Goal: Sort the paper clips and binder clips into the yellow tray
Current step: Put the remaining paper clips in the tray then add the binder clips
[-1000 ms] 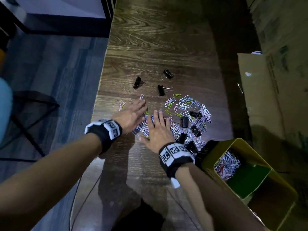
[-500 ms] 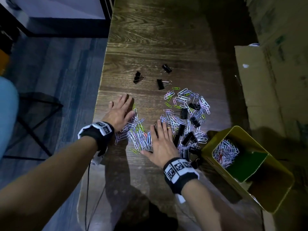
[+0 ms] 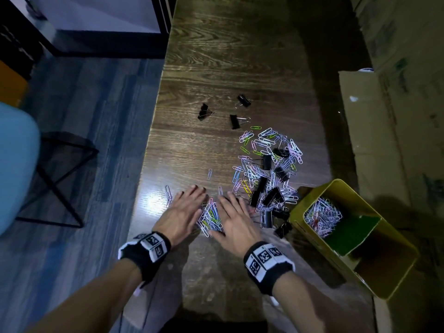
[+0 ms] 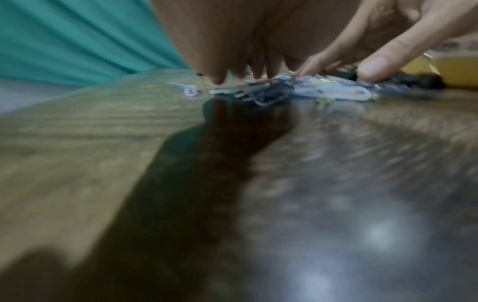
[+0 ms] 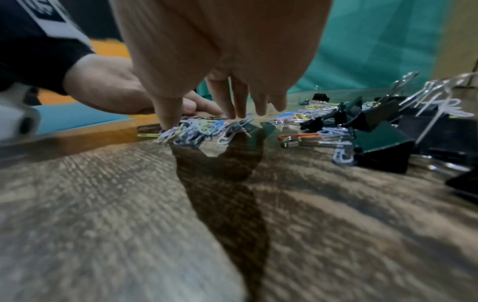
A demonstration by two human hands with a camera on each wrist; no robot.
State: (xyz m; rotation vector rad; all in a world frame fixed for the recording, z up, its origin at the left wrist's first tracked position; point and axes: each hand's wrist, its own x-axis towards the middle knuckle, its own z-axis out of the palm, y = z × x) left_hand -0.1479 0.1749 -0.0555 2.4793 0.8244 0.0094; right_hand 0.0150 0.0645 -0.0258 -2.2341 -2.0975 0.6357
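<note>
Since a moment ago the two hands have drawn together, raking a scatter of paper clips into a tight little heap (image 3: pixel 211 218) squeezed between them. The left hand (image 3: pixel 181 213) and right hand (image 3: pixel 234 221) both lie flat with straight fingers, palms down on the wooden table (image 3: pixel 235 56), gripping nothing; the thumbs and inner edges touch the heap from either side. The yellow tray (image 3: pixel 394 267) sits to the right of the hands at the table's near right corner, already holding a clump of paper clips in its far compartment, so the heap has to travel rightward, and the right hand is the nearer one. Between heap and tray lies the bigger mixed pile (image 3: pixel 266 171) of paper clips and black binder clips, right up against the tray's wall, so I'd judge a slide would snag there and a lift is wanted. Three loose binder clips (image 3: pixel 235 121) lie farther up the table. The table's left edge is close to the left hand, with a few stray clips (image 3: pixel 168 193) near it; beyond, the wood is open.
</note>
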